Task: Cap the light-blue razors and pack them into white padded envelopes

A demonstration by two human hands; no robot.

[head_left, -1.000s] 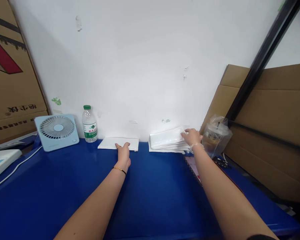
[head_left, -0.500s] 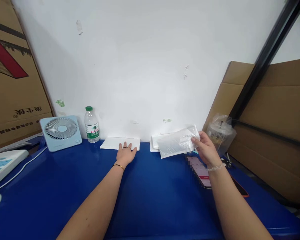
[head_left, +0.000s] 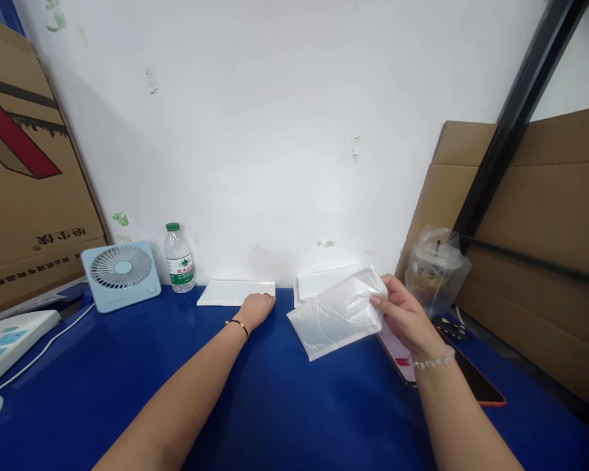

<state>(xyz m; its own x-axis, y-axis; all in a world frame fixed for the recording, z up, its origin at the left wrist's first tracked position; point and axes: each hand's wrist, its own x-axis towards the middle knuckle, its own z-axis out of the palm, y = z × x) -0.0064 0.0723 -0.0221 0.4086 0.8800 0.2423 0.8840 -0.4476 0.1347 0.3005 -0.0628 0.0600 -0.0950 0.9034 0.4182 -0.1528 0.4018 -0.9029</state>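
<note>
My right hand (head_left: pixel 407 314) pinches one end of a shiny, wrinkled white plastic packet (head_left: pixel 341 314), thumb on top, and holds it tilted above the blue table. Behind it, other flat white packets (head_left: pixel 319 282) lie against the wall, partly covered. On the left lies another flat white packet (head_left: pixel 233 292), close to the wall. My left hand (head_left: pixel 256 311) is closed at its right end, fingers curled over the edge and fingertips hidden. Below my right hand a phone (head_left: pixel 397 356) with a lit screen is partly covered by the packet and the hand.
A light blue fan (head_left: pixel 122 275) and a water bottle (head_left: pixel 179 258) stand at the left, near a white power strip (head_left: pixel 14 340) with its cable. A bagged drink cup (head_left: pixel 434 271), a dark orange-edged device (head_left: pixel 481 379) and cardboard (head_left: pixel 544 261) occupy the right. The table (head_left: pixel 285 418) is blue.
My right hand has brought its packet nearer and lower, away from the packets behind. My left hand, earlier spread flat on the left packet, has moved to its right end and curled.
</note>
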